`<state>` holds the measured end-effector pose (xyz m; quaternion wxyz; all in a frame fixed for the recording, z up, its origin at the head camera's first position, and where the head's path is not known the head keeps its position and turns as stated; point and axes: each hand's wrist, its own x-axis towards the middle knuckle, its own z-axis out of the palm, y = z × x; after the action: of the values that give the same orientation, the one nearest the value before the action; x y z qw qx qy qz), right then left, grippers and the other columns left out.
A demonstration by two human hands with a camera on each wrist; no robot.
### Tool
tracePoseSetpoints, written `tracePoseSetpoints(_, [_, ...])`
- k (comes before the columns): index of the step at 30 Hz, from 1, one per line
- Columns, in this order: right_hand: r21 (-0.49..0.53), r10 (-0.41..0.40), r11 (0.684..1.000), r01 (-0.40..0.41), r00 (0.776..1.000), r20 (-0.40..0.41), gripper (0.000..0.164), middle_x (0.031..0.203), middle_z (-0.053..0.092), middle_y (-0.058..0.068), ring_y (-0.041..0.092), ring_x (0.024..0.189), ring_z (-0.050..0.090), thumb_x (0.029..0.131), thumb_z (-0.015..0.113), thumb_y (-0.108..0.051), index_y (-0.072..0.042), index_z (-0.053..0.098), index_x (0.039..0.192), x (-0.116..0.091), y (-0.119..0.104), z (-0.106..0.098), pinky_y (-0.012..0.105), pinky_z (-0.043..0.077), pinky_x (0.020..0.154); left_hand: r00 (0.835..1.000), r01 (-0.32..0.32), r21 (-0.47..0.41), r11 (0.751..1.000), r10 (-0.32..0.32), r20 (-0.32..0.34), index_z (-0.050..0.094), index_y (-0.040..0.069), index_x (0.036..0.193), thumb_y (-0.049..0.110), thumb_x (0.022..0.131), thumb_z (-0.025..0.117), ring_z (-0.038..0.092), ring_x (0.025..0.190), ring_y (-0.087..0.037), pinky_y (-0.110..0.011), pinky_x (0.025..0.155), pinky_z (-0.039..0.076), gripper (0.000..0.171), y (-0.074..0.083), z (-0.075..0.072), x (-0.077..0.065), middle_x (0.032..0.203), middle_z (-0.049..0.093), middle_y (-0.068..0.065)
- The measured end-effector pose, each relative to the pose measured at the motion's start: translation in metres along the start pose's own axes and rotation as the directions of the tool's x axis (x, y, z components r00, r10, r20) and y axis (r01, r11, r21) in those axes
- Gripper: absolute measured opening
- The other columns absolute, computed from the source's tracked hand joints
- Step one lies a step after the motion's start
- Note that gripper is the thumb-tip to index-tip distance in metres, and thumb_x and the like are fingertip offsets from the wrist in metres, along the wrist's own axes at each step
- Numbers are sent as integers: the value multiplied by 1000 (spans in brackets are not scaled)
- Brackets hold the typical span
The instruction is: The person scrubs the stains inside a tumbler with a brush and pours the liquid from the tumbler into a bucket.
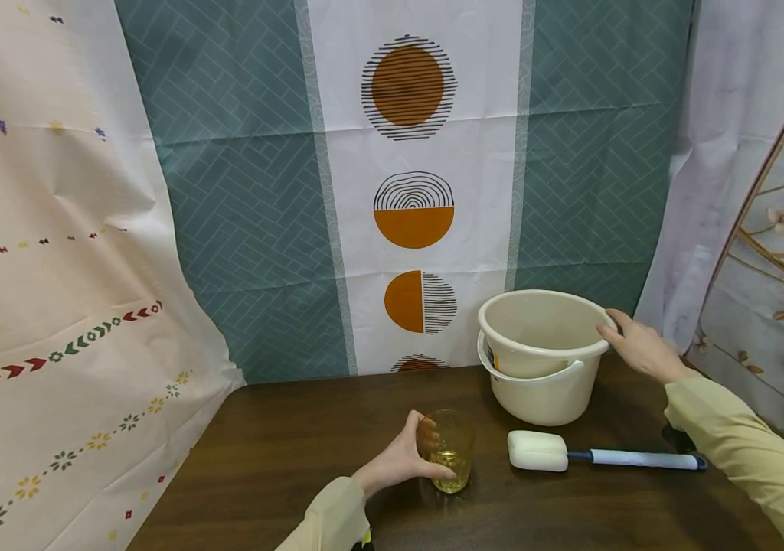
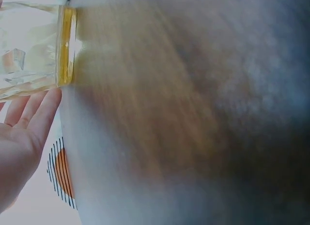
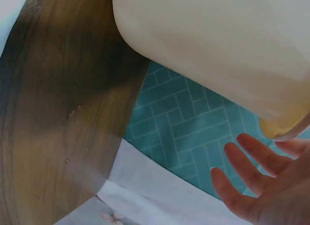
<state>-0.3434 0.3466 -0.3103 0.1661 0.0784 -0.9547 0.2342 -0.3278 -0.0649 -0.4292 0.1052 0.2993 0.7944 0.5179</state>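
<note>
My left hand (image 1: 402,459) holds a clear amber drinking glass (image 1: 452,451) that stands upright on the table, the thumb in front and the fingers behind. In the left wrist view the glass (image 2: 34,46) shows its thick base, with fingers along its side. At the back right, my right hand (image 1: 640,348) grips the rim of a cream plastic bucket (image 1: 543,394) between thumb and forefinger. The right wrist view shows the other fingers (image 3: 249,167) spread off the bucket wall (image 3: 208,51). The bucket's handle (image 1: 530,375) hangs down at its front.
A sponge bottle brush (image 1: 538,451) with a white foam head and a blue-and-white handle lies in front of the bucket. The brown wooden table (image 1: 282,444) has a patterned curtain (image 1: 240,191) behind it and cloths on both sides. Small water drops show near the bucket.
</note>
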Motion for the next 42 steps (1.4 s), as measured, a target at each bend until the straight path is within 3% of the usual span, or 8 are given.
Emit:
tracePoseSetpoints(10, [38, -9, 999, 9, 1000, -1, 58, 123, 36, 38, 53, 106, 39, 98, 29, -36, 10, 24, 134, -2, 1, 2, 61, 32, 79, 1000, -6, 15, 1000, 7, -19, 35, 4, 111, 24, 67, 80, 49, 98, -19, -34, 80, 40, 66, 6, 3, -1, 105, 48, -7])
tracePoseSetpoints(24, [29, -10, 1000, 11, 1000, -10, 60, 121, 39, 37, 52, 104, 41, 98, 28, -40, 9, 26, 133, 0, 3, 2, 60, 33, 78, 994, -26, 77, 997, 34, -107, 38, 3, 111, 29, 66, 81, 51, 87, -16, -33, 74, 41, 67, 18, 5, 5, 99, 52, -8])
tracePoseSetpoints(32, [33, 18, 999, -18, 1000, 9, 60, 125, 34, 38, 53, 108, 36, 98, 29, -38, 9, 23, 134, 0, 1, 2, 62, 30, 82, 983, -52, 89, 995, 67, -173, 39, 4, 109, 30, 64, 82, 51, 88, -18, -34, 75, 41, 67, 29, -3, 13, 98, 53, -10])
tracePoseSetpoints(38, [40, 14, 999, -15, 1000, 12, 60, 125, 34, 38, 54, 108, 36, 98, 29, -38, 9, 23, 134, -1, 0, 0, 62, 29, 82, 975, -27, 75, 997, 42, -217, 39, 8, 111, 29, 66, 81, 50, 92, -21, -35, 76, 42, 65, 39, -11, 17, 101, 51, -8])
tracePoseSetpoints(42, [42, 3, 999, -4, 1000, 14, 59, 124, 35, 38, 54, 107, 37, 98, 29, -38, 9, 23, 134, -2, 0, 0, 62, 30, 81, 959, -48, 88, 995, 71, -274, 41, 7, 113, 31, 65, 82, 49, 93, -22, -36, 78, 41, 67, 47, -16, 22, 103, 49, -5])
